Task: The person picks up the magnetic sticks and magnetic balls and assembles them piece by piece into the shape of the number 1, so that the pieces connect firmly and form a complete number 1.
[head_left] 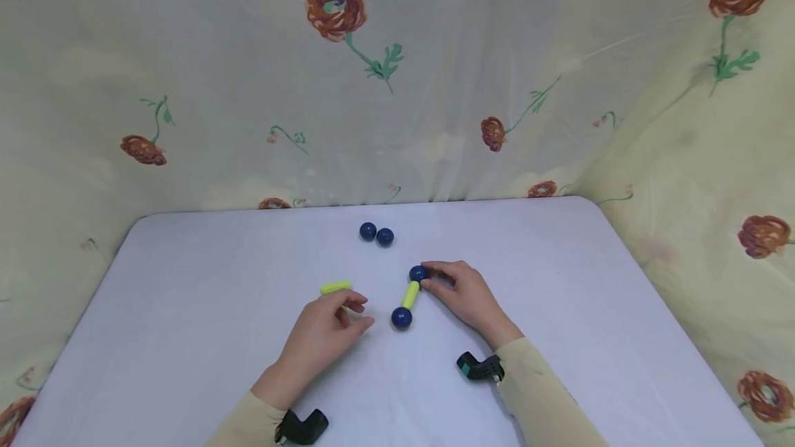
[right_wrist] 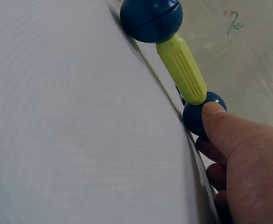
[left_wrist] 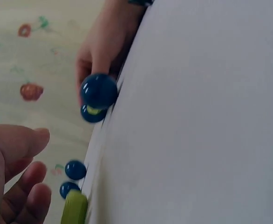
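On the white table lies a yellow-green rod (head_left: 410, 294) with a dark blue ball at each end. My right hand (head_left: 467, 297) pinches the far ball (head_left: 419, 273) between thumb and fingers; the right wrist view shows the thumb on this ball (right_wrist: 195, 116). The near ball (head_left: 401, 318) rests on the table, touching the rod's other end. Left of it, my left hand (head_left: 327, 330) hovers with relaxed, slightly bent fingers and nothing between them. Just beyond that hand lies a second yellow-green rod (head_left: 336, 287), partly hidden by its fingers in the head view.
Two loose blue balls, one on the left (head_left: 368, 231) and one on the right (head_left: 385, 237), sit side by side toward the table's back. A flower-patterned cloth (head_left: 435, 88) hangs behind the white table (head_left: 205, 336). Each wrist wears a small black device.
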Demonstrator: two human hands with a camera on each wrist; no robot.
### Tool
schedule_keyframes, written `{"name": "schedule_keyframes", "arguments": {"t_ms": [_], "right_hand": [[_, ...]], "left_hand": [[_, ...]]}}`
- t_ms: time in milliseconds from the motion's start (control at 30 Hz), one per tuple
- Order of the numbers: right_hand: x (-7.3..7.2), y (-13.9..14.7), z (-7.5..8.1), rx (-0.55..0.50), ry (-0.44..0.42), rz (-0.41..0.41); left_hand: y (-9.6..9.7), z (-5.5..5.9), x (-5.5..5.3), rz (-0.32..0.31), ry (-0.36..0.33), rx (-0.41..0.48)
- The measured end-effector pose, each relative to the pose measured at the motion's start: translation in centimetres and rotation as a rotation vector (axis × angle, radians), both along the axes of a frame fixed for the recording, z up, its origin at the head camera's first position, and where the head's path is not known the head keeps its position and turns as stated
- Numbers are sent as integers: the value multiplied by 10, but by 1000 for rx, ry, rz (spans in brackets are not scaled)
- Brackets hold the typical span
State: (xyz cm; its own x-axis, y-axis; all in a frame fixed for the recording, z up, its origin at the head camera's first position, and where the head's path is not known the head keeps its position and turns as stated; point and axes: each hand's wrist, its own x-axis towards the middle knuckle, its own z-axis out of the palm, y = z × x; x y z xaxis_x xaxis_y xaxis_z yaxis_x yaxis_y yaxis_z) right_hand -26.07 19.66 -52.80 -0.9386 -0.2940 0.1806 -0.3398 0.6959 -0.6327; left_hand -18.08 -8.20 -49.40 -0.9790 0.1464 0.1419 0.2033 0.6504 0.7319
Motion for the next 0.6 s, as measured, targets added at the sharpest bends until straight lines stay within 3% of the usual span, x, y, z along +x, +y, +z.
{"name": "schedule_keyframes", "arguments": {"t_ms": [200,367,600], "right_hand": [[1,0,-1,5,2,-5],[2,1,-1,4,2,-13],[2,-1,3,0,5,-18]], "left_hand": [[-33,-14,-3,122,138,31],[-45,-24,-8,162,138,-1],[-44,-27,-9,169,137,-58]]}}
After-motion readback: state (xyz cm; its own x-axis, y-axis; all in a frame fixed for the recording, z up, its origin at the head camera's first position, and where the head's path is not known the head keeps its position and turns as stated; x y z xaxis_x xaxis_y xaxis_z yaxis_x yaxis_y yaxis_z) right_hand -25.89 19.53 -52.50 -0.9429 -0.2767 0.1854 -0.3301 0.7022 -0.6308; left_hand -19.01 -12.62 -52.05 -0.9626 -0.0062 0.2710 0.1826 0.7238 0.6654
